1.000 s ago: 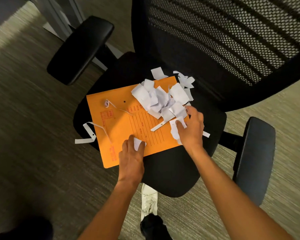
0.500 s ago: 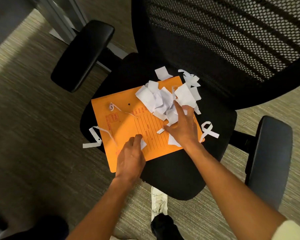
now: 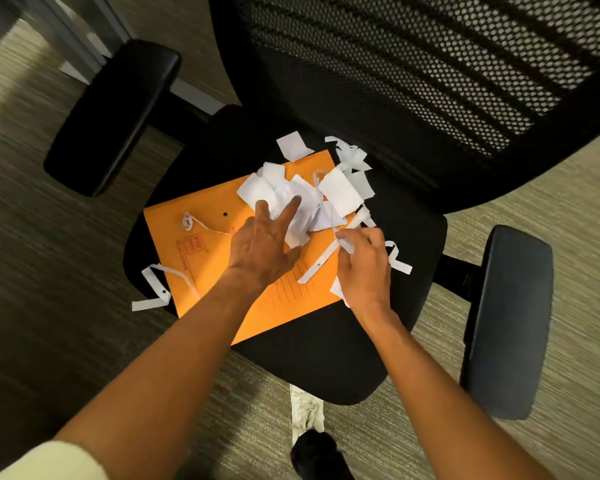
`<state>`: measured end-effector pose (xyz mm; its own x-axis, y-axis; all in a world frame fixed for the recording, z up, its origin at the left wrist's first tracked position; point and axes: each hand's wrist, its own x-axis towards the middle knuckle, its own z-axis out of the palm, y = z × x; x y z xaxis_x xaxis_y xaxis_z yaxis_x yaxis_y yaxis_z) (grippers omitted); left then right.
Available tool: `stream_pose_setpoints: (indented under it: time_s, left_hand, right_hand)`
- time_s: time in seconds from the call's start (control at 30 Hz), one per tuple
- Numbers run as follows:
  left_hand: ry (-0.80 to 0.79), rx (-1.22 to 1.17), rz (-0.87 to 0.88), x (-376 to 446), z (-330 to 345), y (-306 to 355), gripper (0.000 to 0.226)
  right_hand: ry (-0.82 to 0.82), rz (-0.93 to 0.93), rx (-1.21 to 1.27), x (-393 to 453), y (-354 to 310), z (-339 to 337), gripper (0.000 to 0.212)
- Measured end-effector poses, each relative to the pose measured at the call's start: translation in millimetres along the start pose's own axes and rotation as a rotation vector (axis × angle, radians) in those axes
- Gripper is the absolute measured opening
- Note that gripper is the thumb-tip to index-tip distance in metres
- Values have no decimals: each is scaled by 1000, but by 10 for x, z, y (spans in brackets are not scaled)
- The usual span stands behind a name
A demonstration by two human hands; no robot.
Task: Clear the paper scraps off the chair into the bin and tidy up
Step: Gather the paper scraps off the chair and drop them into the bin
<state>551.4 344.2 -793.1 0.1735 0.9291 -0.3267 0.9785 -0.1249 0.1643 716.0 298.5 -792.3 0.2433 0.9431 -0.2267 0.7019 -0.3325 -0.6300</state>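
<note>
A black office chair seat (image 3: 312, 358) carries an orange envelope (image 3: 215, 278). A heap of white paper scraps (image 3: 336, 195) lies on the envelope's far end and spills onto the seat. My left hand (image 3: 264, 244) lies flat, its straight fingers pressing on the near side of the heap. My right hand (image 3: 364, 268) is curled and pinches white scraps at the heap's right edge. A long paper strip (image 3: 153, 289) hangs off the seat's left edge, and another loop of strip (image 3: 400, 263) lies to the right of my right hand.
The mesh backrest (image 3: 430, 64) rises behind the seat. Padded armrests stand on the left (image 3: 115, 112) and on the right (image 3: 510, 317). A crumpled scrap (image 3: 305, 410) lies on the carpet by a dark shoe (image 3: 316, 452). No bin is in view.
My left hand left the envelope's near edge and reached forward onto the scrap heap. My right hand drew back to the right and closed on scraps.
</note>
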Motion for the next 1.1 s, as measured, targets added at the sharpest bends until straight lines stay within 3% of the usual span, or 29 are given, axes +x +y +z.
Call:
stream_pose_setpoints:
  time_s: [0.27, 0.43, 0.63, 0.87, 0.97, 1.1]
  left_hand:
    - [-20, 72, -1, 119, 47, 158, 58]
    - [33, 79, 77, -25, 21, 69, 39]
    - [128, -114, 139, -333, -27, -191, 24]
    - [136, -193, 180, -710, -77, -520, 20]
    - [132, -202, 163, -869, -96, -603, 15]
    - [137, -202, 109, -1027, -99, -727, 13]
  right_hand:
    - [130, 40, 248, -269, 65, -204, 24]
    - [22, 90, 377, -383, 134, -132, 33]
    - [-121, 130, 366, -327, -15, -16, 53]
    - [-186, -57, 78, 19, -330, 130, 85]
    - [-194, -212, -47, 138, -469, 178, 81]
    - [-336, -442, -81, 167, -614, 243, 61]
